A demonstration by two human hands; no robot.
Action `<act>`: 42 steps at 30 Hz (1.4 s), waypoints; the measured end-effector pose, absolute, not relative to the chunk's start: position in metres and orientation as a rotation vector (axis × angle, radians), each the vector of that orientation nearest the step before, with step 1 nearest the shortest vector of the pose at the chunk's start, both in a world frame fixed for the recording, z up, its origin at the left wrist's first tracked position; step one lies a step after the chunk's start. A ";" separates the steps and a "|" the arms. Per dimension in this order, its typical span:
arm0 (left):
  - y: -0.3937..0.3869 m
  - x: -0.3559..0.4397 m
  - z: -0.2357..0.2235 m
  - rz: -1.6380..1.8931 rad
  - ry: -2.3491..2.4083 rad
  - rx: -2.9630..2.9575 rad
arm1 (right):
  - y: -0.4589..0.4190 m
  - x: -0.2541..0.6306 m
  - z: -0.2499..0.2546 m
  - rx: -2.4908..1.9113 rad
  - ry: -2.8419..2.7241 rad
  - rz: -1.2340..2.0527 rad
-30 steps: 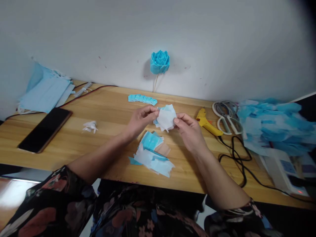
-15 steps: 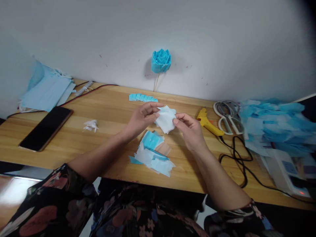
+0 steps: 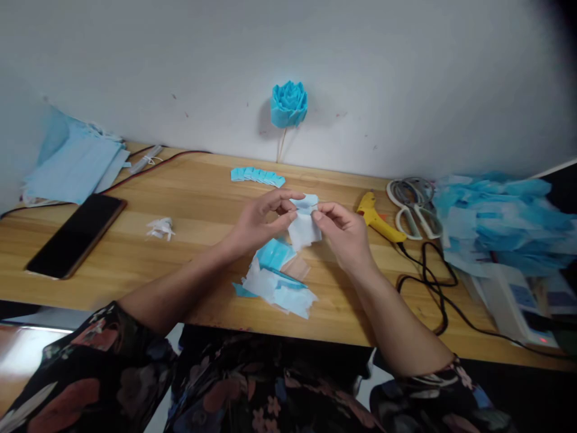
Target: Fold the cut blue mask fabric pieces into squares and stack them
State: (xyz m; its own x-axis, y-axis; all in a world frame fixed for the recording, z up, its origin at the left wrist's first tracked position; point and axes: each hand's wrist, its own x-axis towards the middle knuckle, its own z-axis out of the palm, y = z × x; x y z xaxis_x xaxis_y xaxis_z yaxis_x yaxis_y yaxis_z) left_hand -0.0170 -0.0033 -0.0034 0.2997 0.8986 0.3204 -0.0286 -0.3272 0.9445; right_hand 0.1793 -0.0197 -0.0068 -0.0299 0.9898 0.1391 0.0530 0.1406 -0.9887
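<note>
One blue fabric rose (image 3: pixel 289 105) looks finished, up on its stick by the wall (image 3: pixel 180 48), plus a row of folded blue pieces (image 3: pixel 258 176). Left hand (image 3: pixel 261 221) and right hand (image 3: pixel 347 234) are pinching a pale fabric piece (image 3: pixel 305 231) above the counter (image 3: pixel 193 186), seemingly part-folded. Loose scraps (image 3: pixel 274 284) below look unfolded.

Pale wall (image 3: pixel 189 66) (faintly marked), wooden tabletop (image 3: pixel 198 180).

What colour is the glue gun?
The glue gun is yellow; it shows best in the head view.
</note>
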 end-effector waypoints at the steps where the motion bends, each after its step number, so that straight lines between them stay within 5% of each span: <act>1: -0.004 -0.017 -0.003 1.199 0.813 1.576 | -0.020 0.179 -0.007 -1.138 -1.335 1.066; 42: -0.002 -0.015 -0.009 0.771 0.840 1.544 | -0.020 0.175 -0.006 -1.142 -1.286 0.962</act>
